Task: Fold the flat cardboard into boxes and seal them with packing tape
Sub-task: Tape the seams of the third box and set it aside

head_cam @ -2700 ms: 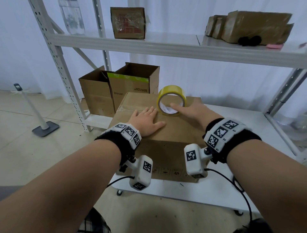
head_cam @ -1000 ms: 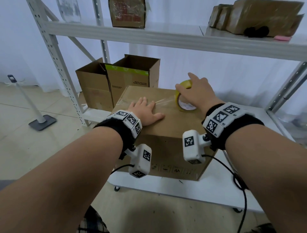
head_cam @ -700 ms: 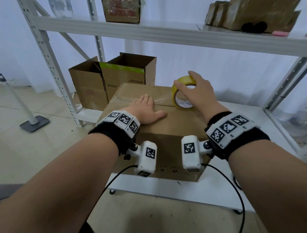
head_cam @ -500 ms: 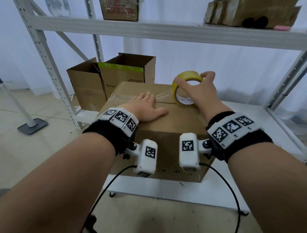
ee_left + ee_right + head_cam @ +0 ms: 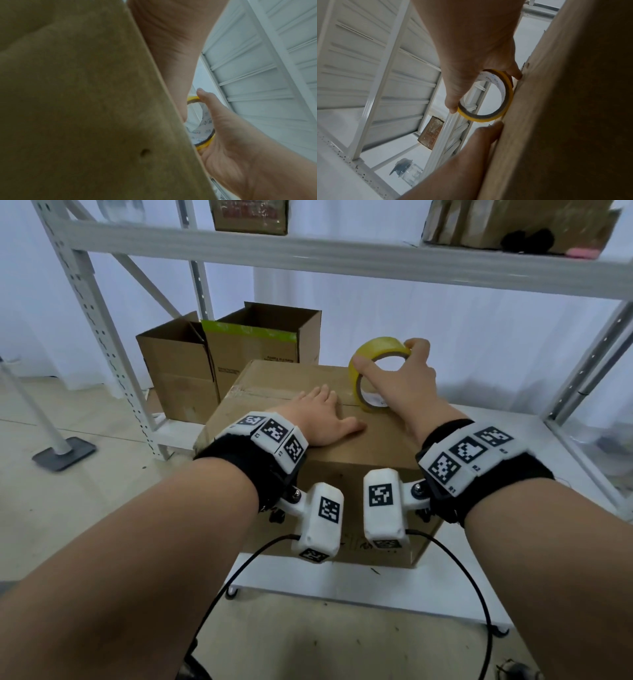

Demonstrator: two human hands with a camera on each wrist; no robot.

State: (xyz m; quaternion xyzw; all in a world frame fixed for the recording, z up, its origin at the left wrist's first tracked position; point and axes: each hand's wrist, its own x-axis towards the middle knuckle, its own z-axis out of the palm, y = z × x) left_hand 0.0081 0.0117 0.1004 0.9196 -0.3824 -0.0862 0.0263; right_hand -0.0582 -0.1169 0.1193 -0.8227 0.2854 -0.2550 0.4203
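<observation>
The left hand [image 5: 322, 419] lay flat, fingers straight, on the box [image 5: 373, 453], while the right hand [image 5: 407, 381] gripped the tape roll [image 5: 371, 350] standing on it.

Soft, even daylight fills the head view, edges bowed by the wide lens; both wrist views dim, blurred close-up.

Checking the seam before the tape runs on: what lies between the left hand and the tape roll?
Head view: only bare box top, seam line crossing, between left hand and tape roll.
</observation>
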